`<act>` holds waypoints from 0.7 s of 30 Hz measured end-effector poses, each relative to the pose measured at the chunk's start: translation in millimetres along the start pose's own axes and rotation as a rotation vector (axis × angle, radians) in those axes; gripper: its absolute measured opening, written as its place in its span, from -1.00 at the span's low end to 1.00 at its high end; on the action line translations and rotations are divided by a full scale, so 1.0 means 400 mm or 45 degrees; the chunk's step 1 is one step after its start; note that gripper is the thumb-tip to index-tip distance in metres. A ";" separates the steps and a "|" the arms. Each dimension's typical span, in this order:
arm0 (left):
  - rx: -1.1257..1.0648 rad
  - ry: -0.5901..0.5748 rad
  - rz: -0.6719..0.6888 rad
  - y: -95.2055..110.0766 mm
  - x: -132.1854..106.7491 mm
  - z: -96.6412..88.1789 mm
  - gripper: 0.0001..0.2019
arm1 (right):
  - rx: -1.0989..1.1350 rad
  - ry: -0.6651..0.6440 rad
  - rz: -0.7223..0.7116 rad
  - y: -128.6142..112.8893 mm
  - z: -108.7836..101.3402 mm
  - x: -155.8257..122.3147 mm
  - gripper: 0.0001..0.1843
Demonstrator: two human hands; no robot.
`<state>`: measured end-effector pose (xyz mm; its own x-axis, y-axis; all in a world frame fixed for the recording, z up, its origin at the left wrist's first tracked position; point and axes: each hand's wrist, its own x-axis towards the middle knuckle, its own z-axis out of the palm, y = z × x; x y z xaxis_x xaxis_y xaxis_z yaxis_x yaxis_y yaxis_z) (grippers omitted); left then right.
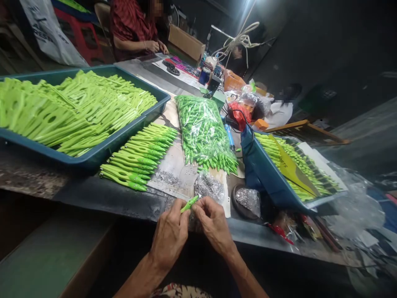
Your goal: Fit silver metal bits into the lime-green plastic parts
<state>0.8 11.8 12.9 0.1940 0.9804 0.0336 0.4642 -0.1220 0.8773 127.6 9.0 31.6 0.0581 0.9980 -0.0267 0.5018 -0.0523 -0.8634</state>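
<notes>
My left hand point(170, 234) and my right hand point(214, 223) meet at the near edge of the table, both pinched on a small green plastic piece point(190, 203). Just beyond my fingers lies a clear bag of tiny metal parts point(208, 185). A row of assembled green handles point(139, 157) is stacked to the left of it. Further back rests a big clear bag full of small green pieces point(203, 132).
A teal tray point(102, 151) heaped with green plastic parts fills the left. A blue tilted bin point(266, 178) of green sticks stands right, a dark dish of metal bits point(246, 200) before it. Another person point(133, 25) works at the far end amid clutter.
</notes>
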 end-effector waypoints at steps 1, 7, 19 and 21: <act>-0.069 -0.016 -0.024 0.002 0.001 -0.005 -0.87 | 0.108 -0.029 0.052 0.002 -0.004 0.001 -0.78; -0.259 -0.129 -0.114 0.017 0.003 -0.017 -0.90 | 0.649 -0.206 0.239 0.007 -0.020 -0.001 -0.67; 0.185 -0.300 -0.031 0.037 0.016 -0.036 -0.89 | 0.643 -0.155 0.152 0.029 -0.001 0.001 -0.73; 0.435 -0.285 0.070 0.046 0.015 -0.034 -0.86 | 0.633 -0.123 0.153 0.036 -0.008 0.001 -0.74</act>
<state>-1.2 17.7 35.9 0.3924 0.9177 -0.0620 0.7006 -0.2545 0.6666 137.4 8.7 20.9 -0.0017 0.9861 -0.1662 0.0245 -0.1661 -0.9858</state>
